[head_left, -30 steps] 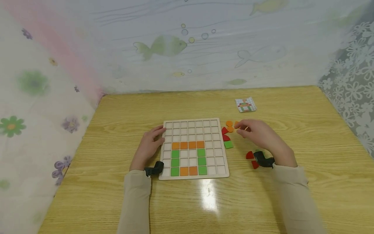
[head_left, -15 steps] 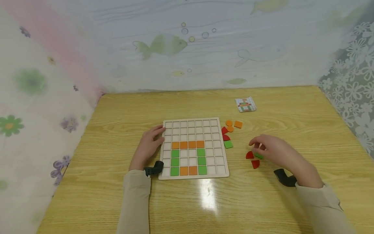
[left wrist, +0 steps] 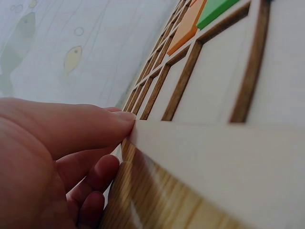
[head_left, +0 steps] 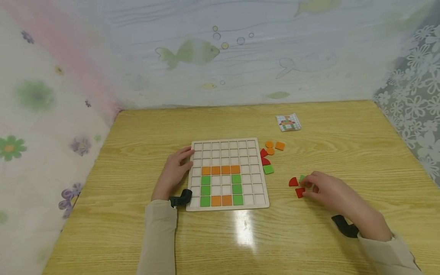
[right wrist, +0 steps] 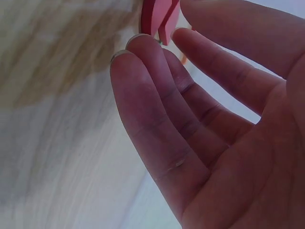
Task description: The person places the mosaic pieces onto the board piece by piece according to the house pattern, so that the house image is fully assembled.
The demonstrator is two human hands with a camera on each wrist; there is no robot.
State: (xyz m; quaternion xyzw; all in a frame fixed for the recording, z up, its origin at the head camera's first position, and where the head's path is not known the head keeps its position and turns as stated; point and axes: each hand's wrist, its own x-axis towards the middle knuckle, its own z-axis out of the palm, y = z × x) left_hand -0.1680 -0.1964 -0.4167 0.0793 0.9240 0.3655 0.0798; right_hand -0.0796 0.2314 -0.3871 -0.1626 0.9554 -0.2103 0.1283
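Note:
My left hand [head_left: 173, 172] rests at the left edge of a square wooden grid board [head_left: 199, 142], fingertips touching its rim. In the left wrist view, the thumb [left wrist: 90, 125] lies against that rim while the other fingers bend loosely beside it. Orange tiles [head_left: 215, 170] and green tiles [head_left: 205, 190] fill some cells. Right of the board, my right hand [head_left: 330, 189] reaches down with thumb and forefinger apart, right at a red quarter-circle tile [head_left: 300, 192]. Another red quarter-circle [head_left: 293, 181] and a partly hidden green tile [head_left: 302, 178] lie beside it.
Along the board's right edge lie two red quarter-circles [head_left: 266, 161], a green square [head_left: 268, 169], two orange discs [head_left: 269, 144] and an orange square [head_left: 280, 146]. A small pattern card [head_left: 288, 122] lies farther back on the wooden table [head_left: 154, 126].
My right hand has left the orange pieces, uncovering the orange square, and come toward me to the red and green tiles. The left hand stays at the board.

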